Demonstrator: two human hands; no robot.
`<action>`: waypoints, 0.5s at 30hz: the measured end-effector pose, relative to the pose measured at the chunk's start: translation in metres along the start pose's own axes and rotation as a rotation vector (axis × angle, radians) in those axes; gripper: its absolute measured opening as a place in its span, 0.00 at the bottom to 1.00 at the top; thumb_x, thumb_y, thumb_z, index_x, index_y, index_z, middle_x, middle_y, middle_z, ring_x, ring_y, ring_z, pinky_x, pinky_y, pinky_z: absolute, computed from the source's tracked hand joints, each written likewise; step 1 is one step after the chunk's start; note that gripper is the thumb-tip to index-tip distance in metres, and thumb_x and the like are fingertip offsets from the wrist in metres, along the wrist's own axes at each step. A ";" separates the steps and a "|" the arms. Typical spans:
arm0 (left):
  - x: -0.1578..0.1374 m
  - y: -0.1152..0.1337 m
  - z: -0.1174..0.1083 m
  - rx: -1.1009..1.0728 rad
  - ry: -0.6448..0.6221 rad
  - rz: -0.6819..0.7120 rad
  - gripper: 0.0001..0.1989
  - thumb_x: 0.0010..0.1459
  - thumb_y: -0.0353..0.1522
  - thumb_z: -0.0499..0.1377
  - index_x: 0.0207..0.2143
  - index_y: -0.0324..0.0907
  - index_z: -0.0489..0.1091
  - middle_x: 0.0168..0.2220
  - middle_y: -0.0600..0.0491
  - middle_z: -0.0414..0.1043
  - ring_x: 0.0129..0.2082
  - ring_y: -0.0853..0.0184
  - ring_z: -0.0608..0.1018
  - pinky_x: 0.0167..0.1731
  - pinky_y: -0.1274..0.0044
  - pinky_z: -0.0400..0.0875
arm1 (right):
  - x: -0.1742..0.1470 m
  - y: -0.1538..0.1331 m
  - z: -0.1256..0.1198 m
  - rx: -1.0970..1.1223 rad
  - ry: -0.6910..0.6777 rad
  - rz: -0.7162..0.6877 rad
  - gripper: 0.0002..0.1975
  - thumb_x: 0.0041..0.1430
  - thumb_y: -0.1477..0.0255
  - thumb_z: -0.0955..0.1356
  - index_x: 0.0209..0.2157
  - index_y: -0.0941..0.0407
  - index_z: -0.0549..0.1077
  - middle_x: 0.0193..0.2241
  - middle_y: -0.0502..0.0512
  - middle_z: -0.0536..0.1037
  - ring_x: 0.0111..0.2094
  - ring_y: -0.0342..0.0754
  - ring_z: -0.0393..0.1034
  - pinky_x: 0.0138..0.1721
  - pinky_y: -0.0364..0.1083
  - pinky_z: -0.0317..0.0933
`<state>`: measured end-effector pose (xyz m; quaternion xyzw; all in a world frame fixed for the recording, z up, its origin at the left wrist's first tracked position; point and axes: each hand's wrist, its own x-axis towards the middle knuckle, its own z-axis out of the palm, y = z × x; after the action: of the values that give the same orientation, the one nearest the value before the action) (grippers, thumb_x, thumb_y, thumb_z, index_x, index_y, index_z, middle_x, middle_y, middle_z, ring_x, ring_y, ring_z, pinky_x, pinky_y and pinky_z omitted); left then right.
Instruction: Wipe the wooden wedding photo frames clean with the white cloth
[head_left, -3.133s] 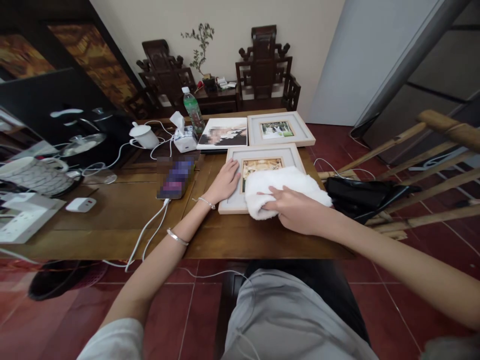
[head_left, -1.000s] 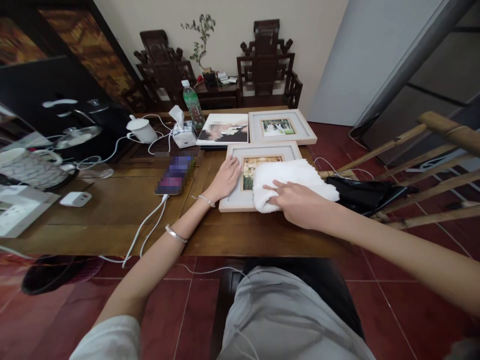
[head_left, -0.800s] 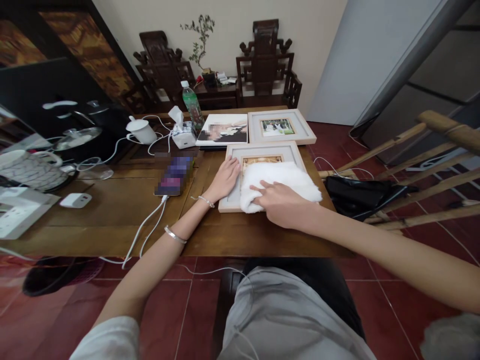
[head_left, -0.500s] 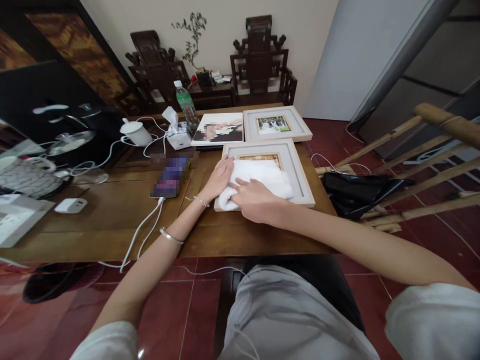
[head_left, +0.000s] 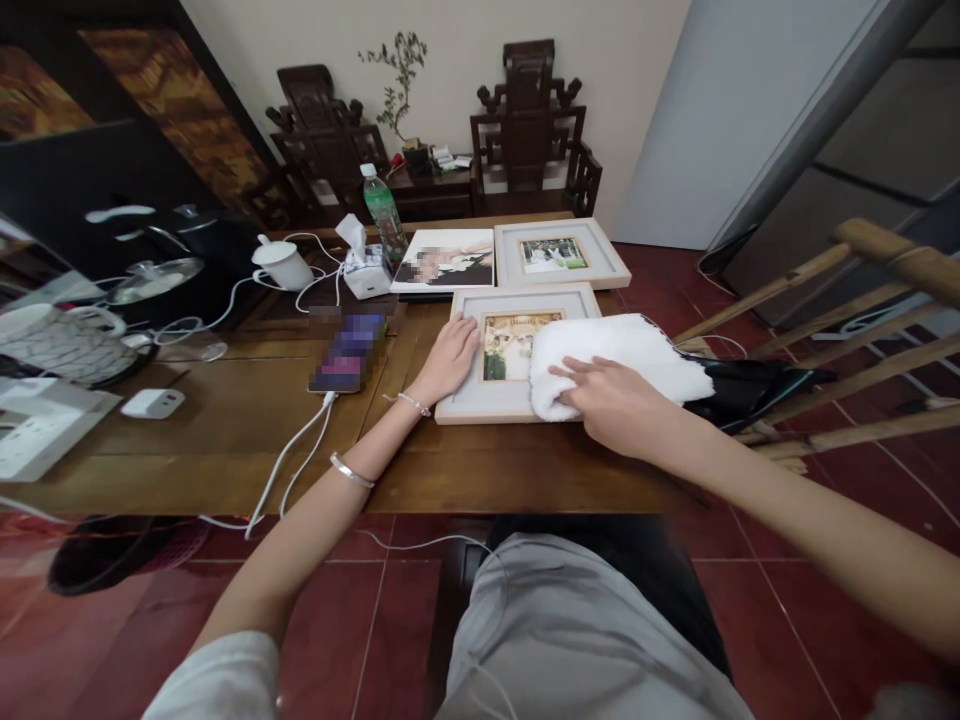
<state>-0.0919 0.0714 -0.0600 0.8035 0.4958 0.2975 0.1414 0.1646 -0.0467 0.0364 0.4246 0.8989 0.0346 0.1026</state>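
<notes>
A light wooden picture frame [head_left: 469, 402] with a pale mat and a small photo lies flat on the table. My left hand [head_left: 448, 357] rests along its left edge, fingers stretched out flat. Over the frame's right half, my right hand [head_left: 611, 400] grips a folded white towel [head_left: 622, 350] and presses it down. The towel hides that half and hangs past the frame's right side.
Behind are a second framed photo [head_left: 611, 265] and a white-edged photo panel [head_left: 409, 262]. A bottle [head_left: 382, 210], tissue box [head_left: 367, 272], lidded cup [head_left: 285, 266] and phone [head_left: 349, 352] stand or lie leftward. A bamboo rack [head_left: 802, 280] is right of the table.
My right hand has slid the towel rightward across the frame, uncovering the small photo's left part. My left hand stays at the frame's left edge. The view has shifted slightly.
</notes>
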 end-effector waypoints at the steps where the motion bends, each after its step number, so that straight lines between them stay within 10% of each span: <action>1: 0.000 -0.001 0.001 -0.007 0.007 0.002 0.29 0.74 0.43 0.41 0.60 0.33 0.69 0.65 0.39 0.68 0.71 0.54 0.61 0.71 0.60 0.51 | 0.005 -0.004 -0.001 0.008 0.001 -0.014 0.19 0.57 0.85 0.63 0.45 0.62 0.81 0.62 0.68 0.73 0.65 0.60 0.65 0.60 0.56 0.62; 9: -0.001 -0.008 -0.003 0.005 0.015 0.057 0.25 0.72 0.38 0.45 0.60 0.35 0.71 0.64 0.40 0.70 0.70 0.53 0.63 0.70 0.57 0.56 | 0.056 -0.050 -0.005 0.079 0.080 -0.149 0.18 0.62 0.82 0.63 0.48 0.61 0.80 0.63 0.68 0.70 0.65 0.60 0.63 0.58 0.56 0.63; 15: -0.001 -0.007 -0.006 0.090 -0.031 0.077 0.22 0.67 0.34 0.51 0.59 0.36 0.72 0.65 0.40 0.68 0.70 0.51 0.62 0.70 0.55 0.56 | 0.018 -0.027 0.010 -0.017 0.150 -0.079 0.20 0.59 0.85 0.64 0.49 0.61 0.80 0.65 0.67 0.69 0.67 0.61 0.61 0.62 0.58 0.59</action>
<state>-0.1010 0.0734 -0.0598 0.8319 0.4754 0.2677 0.1011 0.1352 -0.0497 0.0199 0.3840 0.9198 0.0696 0.0400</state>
